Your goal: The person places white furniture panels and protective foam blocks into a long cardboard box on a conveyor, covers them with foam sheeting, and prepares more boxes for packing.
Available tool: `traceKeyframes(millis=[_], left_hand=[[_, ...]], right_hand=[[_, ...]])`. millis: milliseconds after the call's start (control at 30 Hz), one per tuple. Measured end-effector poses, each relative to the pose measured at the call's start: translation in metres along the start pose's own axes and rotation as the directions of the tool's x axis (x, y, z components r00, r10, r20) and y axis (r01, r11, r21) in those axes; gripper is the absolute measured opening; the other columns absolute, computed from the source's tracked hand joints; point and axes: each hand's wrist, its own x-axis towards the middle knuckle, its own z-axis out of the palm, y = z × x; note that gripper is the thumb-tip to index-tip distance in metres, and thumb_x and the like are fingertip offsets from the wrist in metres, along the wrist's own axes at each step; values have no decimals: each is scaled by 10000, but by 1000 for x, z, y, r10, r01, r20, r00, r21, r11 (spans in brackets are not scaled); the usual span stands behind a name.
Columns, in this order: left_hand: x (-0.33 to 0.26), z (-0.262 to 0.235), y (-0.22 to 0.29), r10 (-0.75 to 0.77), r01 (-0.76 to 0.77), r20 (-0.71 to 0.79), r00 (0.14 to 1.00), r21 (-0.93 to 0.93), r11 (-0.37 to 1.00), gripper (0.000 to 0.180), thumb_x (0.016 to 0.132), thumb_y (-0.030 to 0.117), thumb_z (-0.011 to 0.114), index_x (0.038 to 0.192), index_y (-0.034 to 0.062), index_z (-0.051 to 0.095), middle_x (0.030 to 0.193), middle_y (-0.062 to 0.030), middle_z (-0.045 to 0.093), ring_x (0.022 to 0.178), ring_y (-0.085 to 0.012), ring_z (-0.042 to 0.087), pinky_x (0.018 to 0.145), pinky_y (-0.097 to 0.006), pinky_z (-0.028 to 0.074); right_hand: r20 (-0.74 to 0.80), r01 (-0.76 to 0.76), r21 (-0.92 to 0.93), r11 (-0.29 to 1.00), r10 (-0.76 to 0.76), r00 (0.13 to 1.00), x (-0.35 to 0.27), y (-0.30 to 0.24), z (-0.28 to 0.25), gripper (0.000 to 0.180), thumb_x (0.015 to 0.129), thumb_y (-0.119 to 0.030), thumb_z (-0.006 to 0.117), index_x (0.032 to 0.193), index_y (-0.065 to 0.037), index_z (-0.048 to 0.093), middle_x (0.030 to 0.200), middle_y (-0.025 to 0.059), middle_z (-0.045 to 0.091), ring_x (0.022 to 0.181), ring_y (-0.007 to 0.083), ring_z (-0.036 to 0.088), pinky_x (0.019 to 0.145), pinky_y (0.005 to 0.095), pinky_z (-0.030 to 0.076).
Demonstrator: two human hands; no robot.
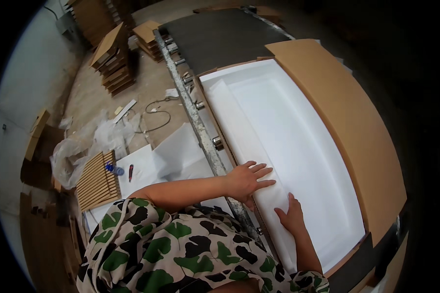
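Observation:
A long cardboard box [228,152] lies before me with its flap folded out on the far side. White lining [298,146] covers its inside. Along the box's near wall runs a long, flat white strip [242,124], possibly foam or wrapped padding. My left hand [245,182] rests on this strip with fingers spread, its thumb down by the cardboard edge. Nearer the box's right end, my right hand [293,216] touches the strip's inner side, thumb and fingers apart. Neither hand grips anything.
Under the box is a dark conveyor belt [220,36] with a worn metal rail [187,100]. To the left, a slatted wooden panel [99,180], a red cutter knife [131,173] and a blue bottle [114,169] lie by crumpled plastic [115,132]. Cardboard stacks [115,68] stand behind.

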Motion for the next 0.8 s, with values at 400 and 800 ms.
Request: traceKeyframes(millis=[400, 800], left_hand=[[14, -54, -150, -15, -70, 382, 924, 208, 976, 603, 840, 584, 386, 823, 46, 658, 838, -159, 633, 827, -316, 594, 776, -443, 433], [7, -62, -146, -17, 22, 392, 920, -10, 1000, 659, 862, 596, 304, 855, 43, 662, 846, -203, 633, 866, -370, 583, 777, -423, 437]], right_hand=[[336, -408, 124, 905, 348, 875, -34, -82, -16, 491, 881, -434, 467, 1215, -75, 477, 1165, 167, 551, 1068, 321, 517, 899, 383, 407], [-931, -493, 162, 855, 298, 212, -116, -186, 46, 211, 794, -137, 631, 975, -40, 584, 1053, 180, 573, 945, 358, 520, 814, 391, 441]])
